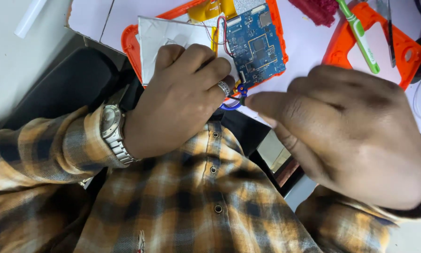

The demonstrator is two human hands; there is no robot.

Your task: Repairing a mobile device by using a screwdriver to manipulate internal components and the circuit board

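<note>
Left hand (182,93) fisted on tablet (210,37); right hand (351,131) pinching.

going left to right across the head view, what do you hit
white tube → wristwatch → left hand → blue circuit board → right hand → orange frame

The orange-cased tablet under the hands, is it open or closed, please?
Open: the orange-cased tablet has its back off, showing the blue circuit board and silver battery; left hand rests on it.
</note>
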